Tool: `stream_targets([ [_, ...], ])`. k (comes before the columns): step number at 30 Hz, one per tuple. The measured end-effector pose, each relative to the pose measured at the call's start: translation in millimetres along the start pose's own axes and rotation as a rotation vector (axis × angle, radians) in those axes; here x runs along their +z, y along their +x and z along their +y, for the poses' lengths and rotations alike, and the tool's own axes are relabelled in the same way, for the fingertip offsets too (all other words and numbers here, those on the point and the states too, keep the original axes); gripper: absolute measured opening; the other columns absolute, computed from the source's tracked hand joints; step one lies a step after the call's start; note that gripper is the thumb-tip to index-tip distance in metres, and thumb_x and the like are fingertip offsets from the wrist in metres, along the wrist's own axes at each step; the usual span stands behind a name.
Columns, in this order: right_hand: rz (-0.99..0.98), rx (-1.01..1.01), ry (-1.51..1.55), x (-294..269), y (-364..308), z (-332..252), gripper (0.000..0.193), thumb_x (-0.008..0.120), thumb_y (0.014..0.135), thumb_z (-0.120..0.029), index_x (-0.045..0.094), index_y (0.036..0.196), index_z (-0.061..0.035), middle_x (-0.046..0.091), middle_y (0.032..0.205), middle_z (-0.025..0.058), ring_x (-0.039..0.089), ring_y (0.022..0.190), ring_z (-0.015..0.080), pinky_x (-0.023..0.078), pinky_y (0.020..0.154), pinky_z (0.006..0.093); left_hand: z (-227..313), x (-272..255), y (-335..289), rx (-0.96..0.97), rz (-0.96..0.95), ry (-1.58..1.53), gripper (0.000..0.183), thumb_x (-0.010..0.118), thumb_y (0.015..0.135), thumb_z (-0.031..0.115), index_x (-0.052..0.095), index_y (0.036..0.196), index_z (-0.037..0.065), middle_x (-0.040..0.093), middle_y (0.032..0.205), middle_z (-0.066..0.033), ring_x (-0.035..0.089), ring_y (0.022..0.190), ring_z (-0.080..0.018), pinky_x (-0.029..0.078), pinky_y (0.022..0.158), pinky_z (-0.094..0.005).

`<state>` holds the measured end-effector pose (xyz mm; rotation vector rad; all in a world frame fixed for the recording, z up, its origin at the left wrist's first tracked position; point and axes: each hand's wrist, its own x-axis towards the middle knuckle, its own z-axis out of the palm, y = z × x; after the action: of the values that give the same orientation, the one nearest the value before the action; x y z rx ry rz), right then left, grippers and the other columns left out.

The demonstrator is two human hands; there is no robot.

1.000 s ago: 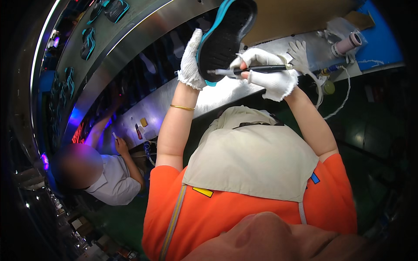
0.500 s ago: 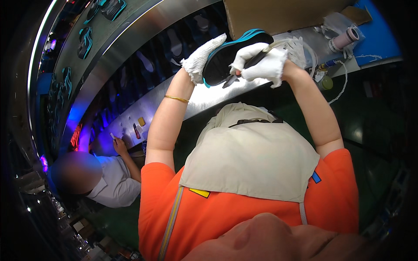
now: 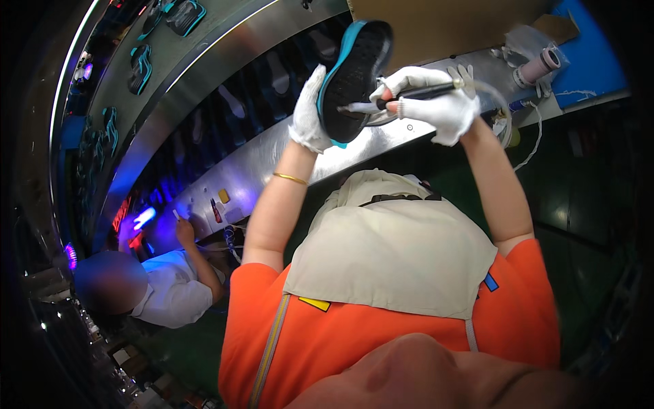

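Observation:
A black shoe sole (image 3: 351, 78) with a teal rim is held up above the metal bench, its dark inner face toward me. My left hand (image 3: 310, 116), in a white knitted glove, grips the sole along its left edge; some fingers are hidden behind it. My right hand (image 3: 436, 112), also gloved with bare fingertips showing, is closed around a brush (image 3: 428, 91) with a black handle and a clear hose at its rear end. The pale brush tip lies against the lower part of the sole's inner face. A dark piece below the brush is too covered to name.
Behind the bench edge (image 3: 235, 163) runs a dark rack with several soles or insoles. A conveyor (image 3: 225, 31) carries more teal-rimmed soles. A cardboard sheet (image 3: 443, 31) and a pink spool-like cylinder (image 3: 537, 68) stand at right. Another person (image 3: 174, 290) works at left.
The sole has turned more upright and moved up. My right hand has shifted right, and the brush now points left onto the sole. The other person's arm has moved near a bright light.

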<state>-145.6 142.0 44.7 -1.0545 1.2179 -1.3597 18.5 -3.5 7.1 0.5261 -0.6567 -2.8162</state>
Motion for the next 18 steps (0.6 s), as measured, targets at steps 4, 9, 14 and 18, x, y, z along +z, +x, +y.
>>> stream_targets([
  [4,0.116,-0.188,-0.124,38.4,-8.3,36.0,0.009,0.066,0.075,-0.002,0.066,0.084,-0.0026,0.066,0.085,0.0031,0.062,0.077,0.0107,0.051,0.072,0.0256,-21.0,-15.3,7.5,0.244,0.021,-0.107,0.061,0.033,0.092,0.050,0.054,0.122,0.002,0.062,0.109,-0.0187,0.063,0.094,-0.0320,0.052,0.086,-0.0426],
  [9,-0.035,0.149,0.251,39.7,-13.5,29.9,0.006,0.067,0.076,-0.003,0.066,0.082,-0.0037,0.066,0.084,0.0044,0.063,0.078,0.0126,0.052,0.075,0.0269,-26.0,-22.3,-1.9,0.214,0.058,-0.181,0.055,0.041,0.088,0.045,0.057,0.119,0.003,0.062,0.114,-0.0158,0.062,0.098,-0.0305,0.049,0.090,-0.0423],
  [14,0.323,-0.218,-0.022,44.2,-2.1,34.2,0.005,0.066,0.077,0.000,0.065,0.082,-0.0015,0.066,0.084,0.0049,0.062,0.076,0.0107,0.050,0.072,0.0246,-36.4,-2.7,-11.1,0.315,0.085,-0.154,0.042,0.047,0.089,0.040,0.062,0.109,0.006,0.066,0.103,-0.0108,0.064,0.090,-0.0243,0.051,0.085,-0.0366],
  [18,0.183,-0.262,-0.023,57.2,-8.6,29.9,0.006,0.068,0.077,-0.002,0.066,0.082,-0.0020,0.065,0.080,0.0027,0.061,0.074,0.0092,0.049,0.070,0.0233,-37.2,-4.3,-14.9,0.330,0.042,-0.145,0.041,0.046,0.090,0.040,0.063,0.108,0.008,0.066,0.102,-0.0099,0.064,0.088,-0.0224,0.052,0.082,-0.0355],
])
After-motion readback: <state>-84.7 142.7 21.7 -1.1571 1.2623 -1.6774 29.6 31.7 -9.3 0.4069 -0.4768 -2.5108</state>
